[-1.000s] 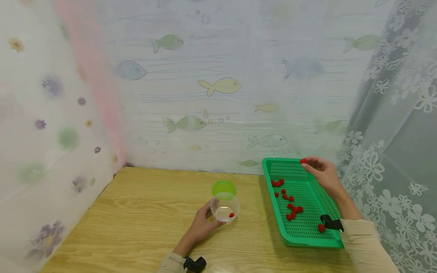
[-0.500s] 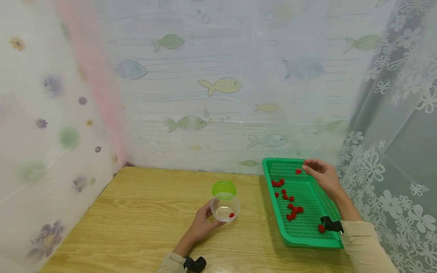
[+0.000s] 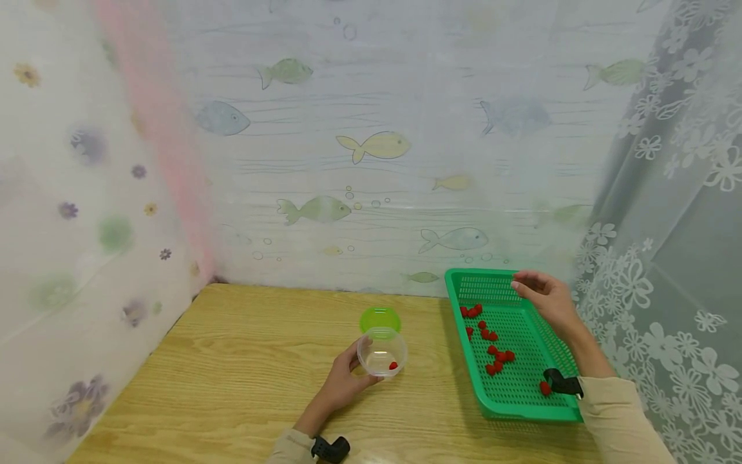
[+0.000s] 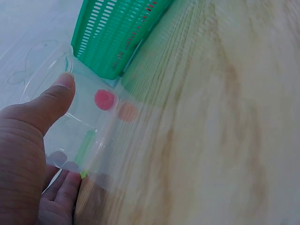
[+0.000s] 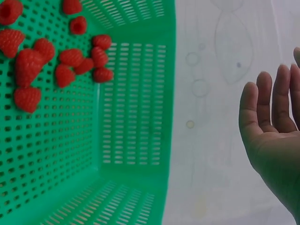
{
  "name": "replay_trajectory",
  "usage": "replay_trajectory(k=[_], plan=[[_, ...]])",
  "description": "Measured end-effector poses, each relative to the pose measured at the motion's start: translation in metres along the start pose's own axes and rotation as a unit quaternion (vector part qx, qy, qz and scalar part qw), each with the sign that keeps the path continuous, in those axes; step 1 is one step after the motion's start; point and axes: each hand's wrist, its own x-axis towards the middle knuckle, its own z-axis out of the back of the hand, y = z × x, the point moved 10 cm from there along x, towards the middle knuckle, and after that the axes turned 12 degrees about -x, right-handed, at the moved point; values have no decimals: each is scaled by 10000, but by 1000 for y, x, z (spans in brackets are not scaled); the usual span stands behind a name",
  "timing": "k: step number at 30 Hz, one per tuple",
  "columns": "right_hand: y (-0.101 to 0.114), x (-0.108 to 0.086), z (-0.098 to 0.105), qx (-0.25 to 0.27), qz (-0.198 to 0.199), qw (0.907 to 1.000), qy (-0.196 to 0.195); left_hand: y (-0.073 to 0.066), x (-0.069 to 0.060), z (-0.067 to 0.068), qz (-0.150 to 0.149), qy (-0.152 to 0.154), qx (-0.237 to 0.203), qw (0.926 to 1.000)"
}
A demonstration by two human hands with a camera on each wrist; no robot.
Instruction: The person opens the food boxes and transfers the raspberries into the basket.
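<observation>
My left hand [image 3: 342,383] grips a clear plastic cup [image 3: 378,368] by its side, tilted over the table. One raspberry [image 3: 393,365] lies inside it; in the left wrist view this raspberry [image 4: 104,100] shows through the plastic, near my thumb [image 4: 56,98]. Above the far right part of a green plastic basket [image 3: 530,412] is my right hand [image 3: 551,303], its fingers loosely bent with nothing between them. Several raspberries [image 5: 28,65] lie scattered over the basket's floor in the right wrist view, mostly away from this hand [image 5: 276,136].
A light green lid [image 3: 379,317] lies on the wooden table [image 3: 249,361] just behind the cup. Fish-patterned sheeting [image 3: 371,193] hangs along the table's back edge. A flowered sheer curtain [image 3: 666,322] borders the basket on the right.
My right fingers held a raspberry a second ago; it dropped from them toward the basket, and they now hold nothing. A few berries in the basket shifted slightly. My left hand stayed put.
</observation>
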Motion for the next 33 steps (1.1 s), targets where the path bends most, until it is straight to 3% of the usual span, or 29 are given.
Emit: replay_trajectory(k=[5, 11, 15, 19, 25, 31, 33], plan=[[22, -3, -7, 64, 201, 9996, 161, 0, -1, 1, 19, -19, 10, 10000], [81, -17, -28, 481, 814, 9946, 424, 1, -1, 2, 0, -27, -18, 10000], [114, -31, -53, 510, 1129, 9903, 630, 1, -1, 3, -1, -16, -16, 10000], [135, -46, -91, 455, 1393, 9844, 978, 0, -1, 3, -5, -20, -31, 10000], [137, -64, -157, -160, 1261, 9812, 1449, -3, 0, 1, -65, -44, -21, 10000], [120, -80, -200, -1415, 626, 9811, 1165, -6, -1, -2, -74, 4, -81, 9999], [115, -82, -208, -1590, 520, 9810, 985, -6, -2, -2, -56, 18, -48, 10000]])
